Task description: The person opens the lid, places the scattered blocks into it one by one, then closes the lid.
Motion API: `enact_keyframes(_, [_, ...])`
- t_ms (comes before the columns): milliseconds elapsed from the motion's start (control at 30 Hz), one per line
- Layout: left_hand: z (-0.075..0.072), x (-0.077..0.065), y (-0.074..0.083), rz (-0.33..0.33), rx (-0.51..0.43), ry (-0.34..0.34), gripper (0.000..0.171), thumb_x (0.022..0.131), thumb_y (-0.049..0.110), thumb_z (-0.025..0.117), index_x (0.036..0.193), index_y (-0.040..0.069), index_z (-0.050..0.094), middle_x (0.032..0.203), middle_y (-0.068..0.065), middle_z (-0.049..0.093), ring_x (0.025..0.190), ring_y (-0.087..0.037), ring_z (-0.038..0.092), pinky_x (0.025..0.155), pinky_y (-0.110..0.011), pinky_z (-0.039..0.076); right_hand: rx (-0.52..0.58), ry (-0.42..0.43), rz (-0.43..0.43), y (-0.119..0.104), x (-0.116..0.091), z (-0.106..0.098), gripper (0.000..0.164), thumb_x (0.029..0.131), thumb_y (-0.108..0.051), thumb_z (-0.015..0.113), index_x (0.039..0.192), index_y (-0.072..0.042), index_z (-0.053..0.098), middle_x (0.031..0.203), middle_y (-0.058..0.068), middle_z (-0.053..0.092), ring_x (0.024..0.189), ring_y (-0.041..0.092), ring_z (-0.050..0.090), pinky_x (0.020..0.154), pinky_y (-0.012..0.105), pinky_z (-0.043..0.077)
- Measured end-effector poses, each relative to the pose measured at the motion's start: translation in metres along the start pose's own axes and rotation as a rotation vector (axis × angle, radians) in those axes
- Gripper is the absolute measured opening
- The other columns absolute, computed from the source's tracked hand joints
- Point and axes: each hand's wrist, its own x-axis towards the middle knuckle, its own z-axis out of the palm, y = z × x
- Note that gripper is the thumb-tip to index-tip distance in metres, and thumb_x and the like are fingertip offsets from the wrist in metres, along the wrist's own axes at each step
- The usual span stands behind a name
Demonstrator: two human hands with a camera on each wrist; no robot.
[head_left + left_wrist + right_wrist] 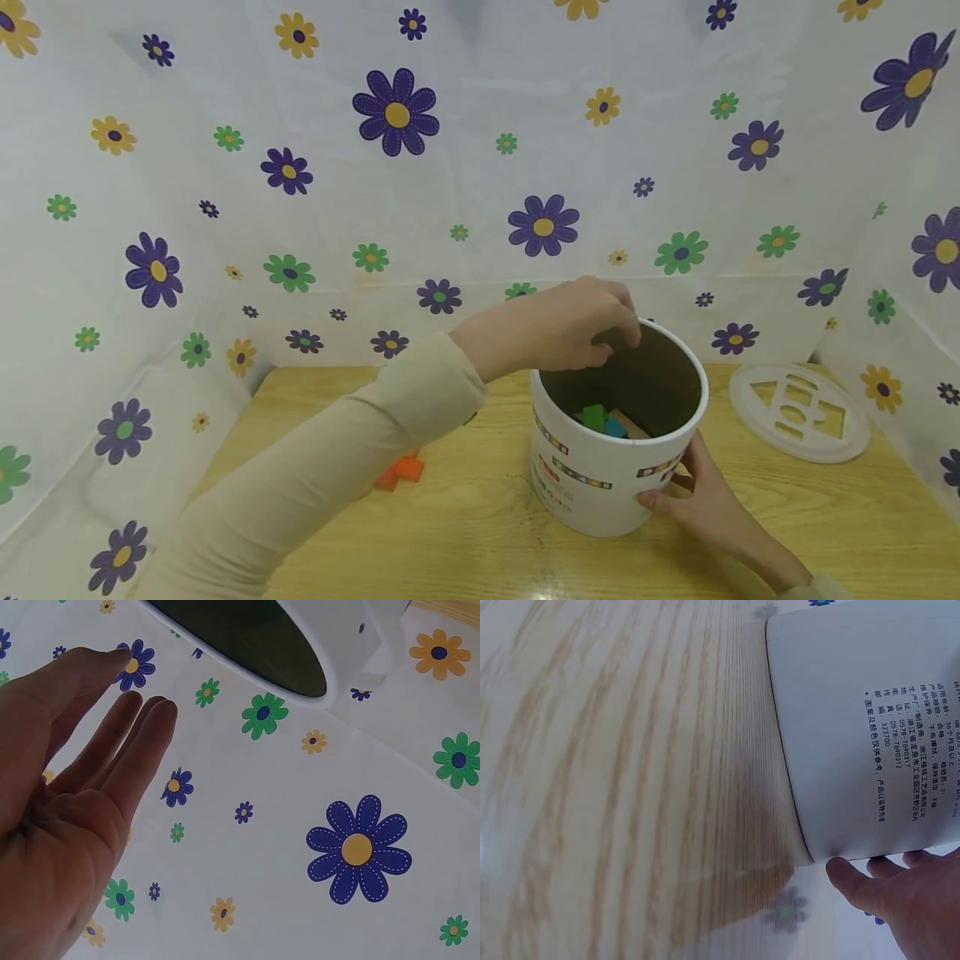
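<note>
A white round bucket (592,492) with printed labels stands upright on the table, its mouth tilted toward me in the head view. Inside, a green block (595,417) and a blue block (616,428) lie near wooden ones. Over the bucket's left rim hovers my left hand (581,325), its fingers loosely bent. The left wrist view shows that hand (82,757) with nothing between thumb and fingers. My right hand (701,500) holds the bucket low on its right side, thumb at the front and fingers round toward the back. Small printed text covers the bucket wall (855,735) in the right wrist view.
Orange blocks (405,469) lie on the wooden table (465,533) left of the bucket, partly behind my left sleeve. A white round lid (798,412) with shaped cut-outs rests at the right. Flower-printed white cloth (480,183) surrounds the table at the back and sides.
</note>
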Motion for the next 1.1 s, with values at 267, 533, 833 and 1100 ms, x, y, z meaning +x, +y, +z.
enact_keyframes(267, [0.003,-0.016,-0.013,-0.045,-0.007,0.016,0.028,0.096,0.005,0.067,0.123,0.007,0.073,0.127,-0.009,0.069,0.118,-0.021,0.063,0.102,-0.026,0.054,0.001,0.003,0.010,-0.001,0.000,0.001,0.097,0.086,-0.014,0.081,0.159,-0.017,0.018,0.150,0.018,0.044,0.117,-0.012,0.045,0.094,0.032,0.052])
enact_keyframes(533, [0.017,-0.046,-0.042,-0.115,-0.045,0.048,0.025,0.095,0.005,0.069,0.119,0.006,0.075,0.122,-0.008,0.072,0.117,-0.023,0.066,0.105,-0.032,0.054,-0.011,0.001,0.008,-0.001,-0.001,0.000,0.097,0.086,-0.014,0.081,0.160,-0.017,0.018,0.149,0.017,0.045,0.117,-0.011,0.045,0.091,0.025,0.053])
enact_keyframes(833, [0.036,-0.091,-0.070,-0.255,-0.094,0.049,0.025,0.092,0.005,0.071,0.117,0.009,0.077,0.110,-0.006,0.073,0.103,-0.020,0.066,0.093,-0.031,0.060,0.000,0.003,0.019,-0.002,0.000,0.000,0.097,0.085,-0.015,0.083,0.159,-0.018,0.020,0.150,0.016,0.045,0.126,0.011,0.049,0.096,0.033,0.053])
enact_keyframes(1100, [0.075,-0.135,-0.099,-0.261,-0.150,-0.017,0.024,0.089,0.000,0.071,0.112,0.004,0.076,0.103,-0.008,0.072,0.095,-0.021,0.068,0.088,-0.033,0.060,0.005,0.013,0.012,-0.002,-0.001,0.001,0.096,0.085,-0.014,0.082,0.159,-0.018,0.021,0.149,0.016,0.046,0.120,-0.006,0.048,0.094,0.030,0.054])
